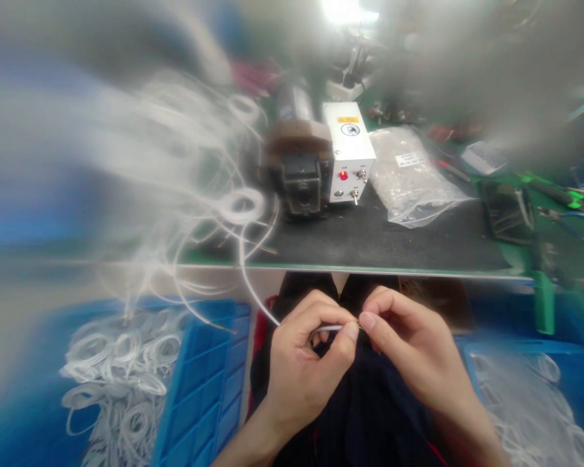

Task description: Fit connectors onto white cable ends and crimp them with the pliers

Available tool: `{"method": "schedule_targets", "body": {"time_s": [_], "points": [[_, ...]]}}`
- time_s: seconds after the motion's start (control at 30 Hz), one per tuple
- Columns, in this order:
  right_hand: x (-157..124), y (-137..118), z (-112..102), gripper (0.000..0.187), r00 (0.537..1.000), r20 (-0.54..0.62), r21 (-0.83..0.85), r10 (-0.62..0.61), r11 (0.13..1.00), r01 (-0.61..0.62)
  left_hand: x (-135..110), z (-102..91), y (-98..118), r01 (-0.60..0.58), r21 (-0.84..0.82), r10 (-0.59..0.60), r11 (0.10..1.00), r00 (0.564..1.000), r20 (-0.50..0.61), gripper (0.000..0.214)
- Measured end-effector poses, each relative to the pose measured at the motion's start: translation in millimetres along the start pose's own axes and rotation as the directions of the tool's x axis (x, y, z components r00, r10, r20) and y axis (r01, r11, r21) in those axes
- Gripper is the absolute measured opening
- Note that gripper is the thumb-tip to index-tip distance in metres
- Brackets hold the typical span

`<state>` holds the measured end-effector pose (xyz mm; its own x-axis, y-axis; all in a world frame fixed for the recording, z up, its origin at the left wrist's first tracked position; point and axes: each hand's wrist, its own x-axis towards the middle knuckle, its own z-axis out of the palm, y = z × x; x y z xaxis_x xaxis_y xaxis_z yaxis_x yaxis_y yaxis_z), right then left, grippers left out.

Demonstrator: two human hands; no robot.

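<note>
Both hands are in my lap, just below the bench edge. My left hand (307,357) is closed, pinching the end of a thin white cable (253,295) between thumb and fingers. The cable runs up and left to a white coil (242,206) on the bench. My right hand (409,353) is closed too, its thumb and forefinger pinched at the cable's tip, touching the left fingertips. What sits at the very tip is too small to make out.
A white control box (349,150) with a red light and toggle switches stands on the black bench mat (370,240), beside a dark machine (299,172). A clear bag of small parts (413,175) lies to its right. Blue crates (204,383) holding white cable coils (119,366) flank my lap.
</note>
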<state>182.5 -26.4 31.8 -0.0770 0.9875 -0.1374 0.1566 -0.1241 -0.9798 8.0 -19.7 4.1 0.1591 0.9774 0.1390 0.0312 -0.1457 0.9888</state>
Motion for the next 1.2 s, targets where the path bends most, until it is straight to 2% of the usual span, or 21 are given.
{"method": "schedule_targets", "body": {"time_s": [0.13,0.43,0.7,0.93,1.07,1.2], "points": [[-2.4,-4.2,1.5,0.02,0.997,-0.043,-0.062,-0.067,0.996,0.065,0.5,0.2,0.4,0.019,0.0,-0.019,1.0,1.0,0.004,0.017],[-6.9,-0.8,6.9,0.012,0.989,-0.04,-0.121,-0.144,0.983,0.138,0.0,-3.7,-8.2,0.114,-0.098,-0.118,0.989,0.992,-0.036,0.018],[-5.2,2.7,19.2,0.018,0.989,-0.073,-0.031,-0.13,0.991,0.128,-2.4,0.7,-12.1,0.141,-0.206,-0.154,0.968,0.987,-0.047,0.015],[-10.8,10.4,33.1,0.015,0.967,-0.166,-0.027,-0.193,0.981,0.192,-3.2,5.9,-11.3,0.154,-0.282,-0.19,0.947,0.976,-0.104,0.015],[-11.2,8.3,32.0,0.014,0.979,-0.117,-0.032,-0.168,0.986,0.165,-2.5,4.6,-11.8,0.132,-0.276,-0.169,0.952,0.979,-0.117,0.014],[-9.9,4.4,28.1,0.021,0.991,-0.081,0.021,-0.102,0.994,0.104,-2.2,2.1,-12.6,0.129,-0.255,-0.159,0.958,0.982,-0.104,0.014]]}}
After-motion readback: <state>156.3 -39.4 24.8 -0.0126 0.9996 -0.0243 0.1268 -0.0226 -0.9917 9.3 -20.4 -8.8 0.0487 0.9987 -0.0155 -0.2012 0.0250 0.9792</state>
